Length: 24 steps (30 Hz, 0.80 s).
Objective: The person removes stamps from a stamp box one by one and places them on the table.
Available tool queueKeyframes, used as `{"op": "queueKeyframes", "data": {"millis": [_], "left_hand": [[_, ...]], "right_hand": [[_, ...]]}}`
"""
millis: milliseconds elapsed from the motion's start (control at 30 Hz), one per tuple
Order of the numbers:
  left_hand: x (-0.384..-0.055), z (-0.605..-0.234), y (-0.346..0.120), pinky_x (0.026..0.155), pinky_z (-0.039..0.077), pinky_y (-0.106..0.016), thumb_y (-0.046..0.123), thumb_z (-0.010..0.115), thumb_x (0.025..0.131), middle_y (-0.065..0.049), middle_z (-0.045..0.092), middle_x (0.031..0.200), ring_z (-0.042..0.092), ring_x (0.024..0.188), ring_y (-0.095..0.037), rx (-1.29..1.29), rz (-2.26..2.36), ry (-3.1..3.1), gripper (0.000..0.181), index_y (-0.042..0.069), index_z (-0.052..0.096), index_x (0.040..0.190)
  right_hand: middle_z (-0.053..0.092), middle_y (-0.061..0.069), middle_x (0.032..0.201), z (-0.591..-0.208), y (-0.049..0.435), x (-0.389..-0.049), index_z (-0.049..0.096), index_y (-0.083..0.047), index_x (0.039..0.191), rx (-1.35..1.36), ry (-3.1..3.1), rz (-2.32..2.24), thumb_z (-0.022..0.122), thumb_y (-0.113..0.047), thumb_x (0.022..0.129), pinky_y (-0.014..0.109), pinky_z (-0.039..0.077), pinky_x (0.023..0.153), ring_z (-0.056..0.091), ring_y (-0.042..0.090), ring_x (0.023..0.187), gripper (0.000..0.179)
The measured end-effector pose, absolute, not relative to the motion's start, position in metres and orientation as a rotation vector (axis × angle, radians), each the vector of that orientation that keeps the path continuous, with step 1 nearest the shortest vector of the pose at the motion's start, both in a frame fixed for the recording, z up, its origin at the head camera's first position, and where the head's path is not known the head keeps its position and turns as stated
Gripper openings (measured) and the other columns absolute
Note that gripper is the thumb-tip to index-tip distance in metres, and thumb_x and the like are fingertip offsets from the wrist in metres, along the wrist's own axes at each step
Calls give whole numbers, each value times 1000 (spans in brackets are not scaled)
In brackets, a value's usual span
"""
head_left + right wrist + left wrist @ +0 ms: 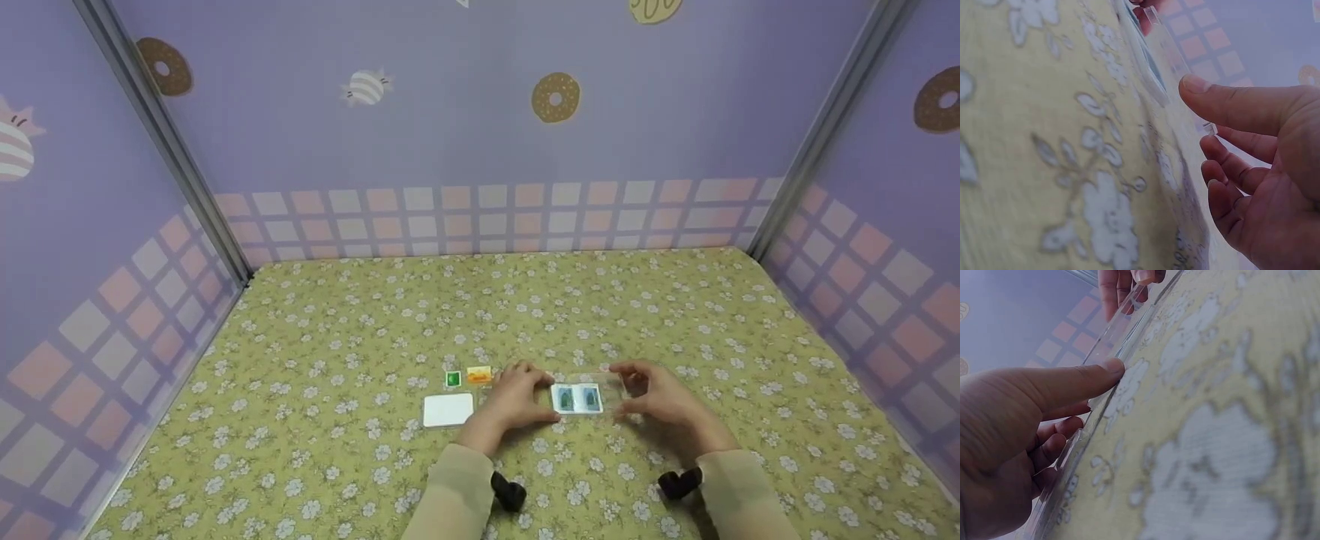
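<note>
Head view: your left hand (517, 394) is pinching the left end of a clear plastic pc (613, 391), thumb at the near side, fingers at the far; your right hand (658, 394) is pinching its right end likewise. Btwn them the card (577, 399) w/ 2 blue-green pics is lying. The clear pc is sticking out past its right side, so you're prob. midway, the two not squared up. Left of your left hand a white rect. case (448, 410) is lying, w/ a small green sq. (453, 379) and an orange tag (479, 374) on its far side; nothing's pinching these, so they're prob. what's left.

Left wrist: your thumb (1112, 365) is resting along the clear edge; lower fingers are partly hiding behind plastic. Card isn't showing.

Right wrist: your thumb and forefinger are flanking a clear corner, other fingers bending loosely; how firm, can't tell. Card's top end is running out of view.
</note>
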<state>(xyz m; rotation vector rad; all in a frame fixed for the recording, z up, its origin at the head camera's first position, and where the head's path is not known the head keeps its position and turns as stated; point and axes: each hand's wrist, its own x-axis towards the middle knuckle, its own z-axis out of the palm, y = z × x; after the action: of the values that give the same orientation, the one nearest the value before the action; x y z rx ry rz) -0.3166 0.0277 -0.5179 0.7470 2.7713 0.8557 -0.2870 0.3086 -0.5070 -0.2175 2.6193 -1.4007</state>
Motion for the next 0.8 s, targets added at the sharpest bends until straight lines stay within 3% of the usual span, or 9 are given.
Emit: {"op": "queueKeyframes", "data": {"millis": [167,433,800], "left_hand": [[-316,-517,28,113,35,-52,45,86,82,-6,58,133,51,129,-31,731,873,2759,59,19,68,132],[-315,-516,28,115,33,-52,43,86,82,-6,57,136,48,132,-31,685,901,2737,59,20,68,132],[-314,-517,29,109,38,-49,43,87,81,-4,57,131,50,125,-28,679,898,2747,59,20,68,131]], "right_hand": [[60,20,135,-503,320,-285,58,-4,141,-189,2647,-1340,85,-7,79,56,45,109,56,36,123,68],[62,24,131,-501,347,-285,59,0,140,-272,2715,-1272,88,-13,80,36,52,89,58,34,115,68],[60,27,135,-511,370,-285,56,5,141,-238,2689,-1249,87,-10,80,28,53,82,60,33,112,70]]}}
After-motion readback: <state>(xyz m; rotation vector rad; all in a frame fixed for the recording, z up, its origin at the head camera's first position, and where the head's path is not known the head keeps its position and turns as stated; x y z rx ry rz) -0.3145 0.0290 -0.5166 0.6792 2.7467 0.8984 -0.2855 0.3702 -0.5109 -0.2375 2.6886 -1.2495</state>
